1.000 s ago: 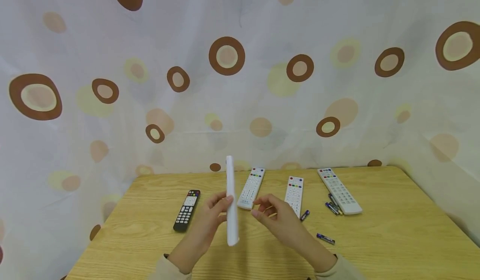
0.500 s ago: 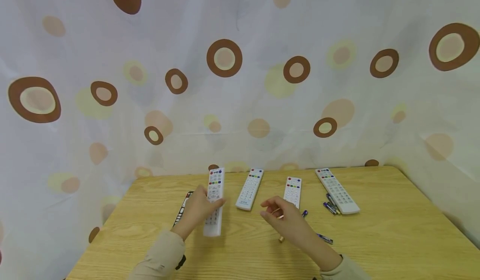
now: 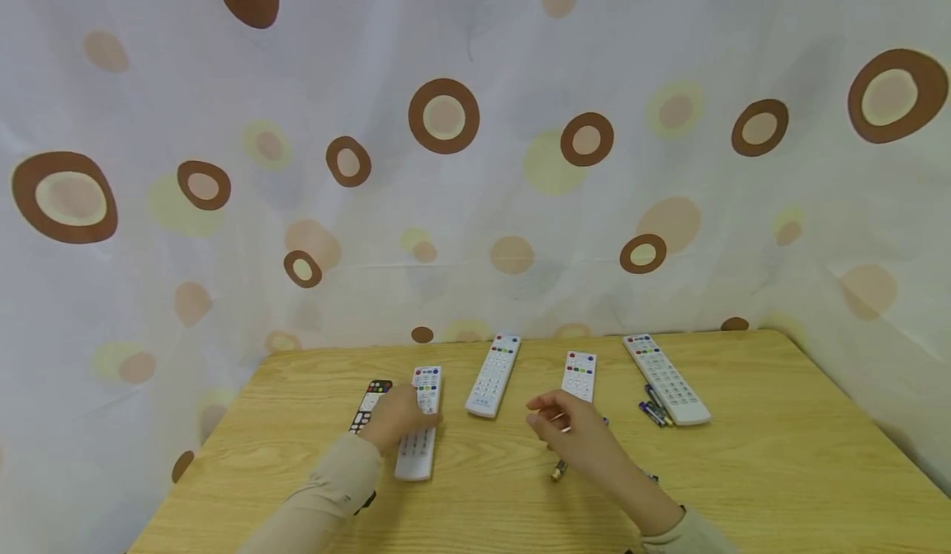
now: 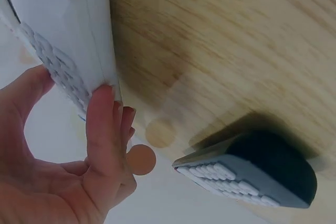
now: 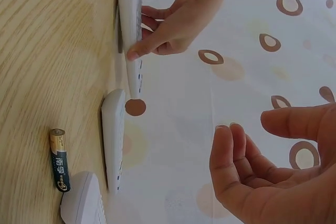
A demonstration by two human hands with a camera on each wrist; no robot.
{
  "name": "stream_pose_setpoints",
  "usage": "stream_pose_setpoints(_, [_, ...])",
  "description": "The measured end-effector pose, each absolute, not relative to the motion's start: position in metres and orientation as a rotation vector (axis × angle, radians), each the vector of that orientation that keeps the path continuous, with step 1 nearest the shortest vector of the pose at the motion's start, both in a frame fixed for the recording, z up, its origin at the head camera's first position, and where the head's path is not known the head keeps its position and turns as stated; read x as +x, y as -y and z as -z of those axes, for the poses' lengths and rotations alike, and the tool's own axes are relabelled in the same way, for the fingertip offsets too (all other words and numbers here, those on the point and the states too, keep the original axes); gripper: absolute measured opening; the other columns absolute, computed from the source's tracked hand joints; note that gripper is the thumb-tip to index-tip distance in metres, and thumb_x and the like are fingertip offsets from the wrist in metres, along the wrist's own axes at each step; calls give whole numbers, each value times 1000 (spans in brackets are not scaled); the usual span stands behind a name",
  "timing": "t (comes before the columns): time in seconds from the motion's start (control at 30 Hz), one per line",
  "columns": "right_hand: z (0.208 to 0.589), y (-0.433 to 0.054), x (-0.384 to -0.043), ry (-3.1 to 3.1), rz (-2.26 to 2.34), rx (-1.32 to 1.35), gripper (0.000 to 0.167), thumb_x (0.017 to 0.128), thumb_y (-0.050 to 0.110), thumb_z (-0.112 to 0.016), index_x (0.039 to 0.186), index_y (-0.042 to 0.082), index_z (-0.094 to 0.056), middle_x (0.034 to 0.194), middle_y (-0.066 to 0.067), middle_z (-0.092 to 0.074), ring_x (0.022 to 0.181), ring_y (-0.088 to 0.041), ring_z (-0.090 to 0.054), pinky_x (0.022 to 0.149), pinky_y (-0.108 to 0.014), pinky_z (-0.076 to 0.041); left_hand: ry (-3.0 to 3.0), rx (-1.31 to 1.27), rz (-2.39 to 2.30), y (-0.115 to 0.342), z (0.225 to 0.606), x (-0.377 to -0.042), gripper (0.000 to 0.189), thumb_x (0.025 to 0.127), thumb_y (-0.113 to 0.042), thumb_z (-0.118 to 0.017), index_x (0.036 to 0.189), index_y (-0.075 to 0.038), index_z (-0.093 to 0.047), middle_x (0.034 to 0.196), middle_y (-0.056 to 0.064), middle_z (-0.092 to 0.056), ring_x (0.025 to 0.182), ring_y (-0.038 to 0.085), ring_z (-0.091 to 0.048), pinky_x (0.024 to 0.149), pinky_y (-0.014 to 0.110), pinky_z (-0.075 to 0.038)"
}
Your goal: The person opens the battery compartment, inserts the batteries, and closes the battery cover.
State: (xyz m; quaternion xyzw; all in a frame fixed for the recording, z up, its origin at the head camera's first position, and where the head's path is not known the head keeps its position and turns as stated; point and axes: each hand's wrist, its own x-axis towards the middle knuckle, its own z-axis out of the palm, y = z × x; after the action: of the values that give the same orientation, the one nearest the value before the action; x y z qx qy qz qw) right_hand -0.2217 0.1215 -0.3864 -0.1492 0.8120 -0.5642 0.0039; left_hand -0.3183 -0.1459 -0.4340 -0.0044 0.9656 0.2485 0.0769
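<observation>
Head view: the grip of the left hand (image 3: 397,416) pinches a white remote (image 3: 418,452), thumb on one long side and fingers on the other. The white remote has its buttons facing up over the desk (image 3: 490,500), top end toward 12 o'clock; whether its underside touches the desk, I cannot tell. Just beside it at 9 o'clock is a black remote (image 3: 363,411), partly hidden by the hand. At 2 o'clock lies the middle remote (image 3: 494,375). At 3 o'clock is the right hand (image 3: 583,437), its grip loosely spread, a gap between thumb and bent fingertips. A half-covered remote (image 3: 579,375) sits at that hand's 12 o'clock, and a battery (image 3: 559,470) shows at its 7 o'clock. At its 2 o'clock lies the far remote (image 3: 669,381), with batteries (image 3: 653,412) just beside its 8 o'clock edge. Behind the desk hangs a spotted cloth (image 3: 513,59).
</observation>
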Motion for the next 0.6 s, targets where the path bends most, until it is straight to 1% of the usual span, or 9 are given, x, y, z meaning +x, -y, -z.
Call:
stream_pose_setpoints(0.07, [386,-123,-223,-2546,1774,-468,26,94,13,-60,110,-7,-59,89,-8,-60,75,-18,-59,62,-29,-55,-2892,11,-708,145,435,-320,52,80,-30,-78,108,9,-56,81,10,-56,67,21,-56,58,33,-50])
stream_pose_setpoints(0.23, [387,-127,-224,-2539,1772,-460,26,95,14,-59,112,-7,-59,90,-9,-60,75,-18,-58,63,-29,-55,-2899,40,-613,144,436,-320,56,79,-34,-78,109,9,-58,83,11,-58,69,21,-55,62,35,-51])
stream_pose_setpoints(0.33, [387,-127,-224,-2529,1773,-455,27,96,14,-59,113,-7,-58,91,-10,-61,75,-16,-58,63,-26,-54,-2903,46,-578,143,436,-320,57,79,-36,-78,109,9,-59,84,11,-59,70,21,-55,64,36,-51])
stream_pose_setpoints(0.5, [383,-126,-220,-2514,1784,-423,27,96,15,-58,113,-7,-58,91,-9,-60,75,-15,-57,64,-25,-53,-2905,36,-530,142,434,-318,59,80,-38,-77,110,10,-59,85,12,-59,72,22,-55,68,39,-52])
stream_pose_setpoints(0.6, [380,-126,-217,-2519,1784,-397,27,96,15,-59,112,-6,-59,91,-8,-60,75,-15,-57,64,-25,-54,-2901,27,-502,140,432,-317,62,82,-41,-75,112,11,-58,89,13,-59,75,23,-54,72,40,-52])
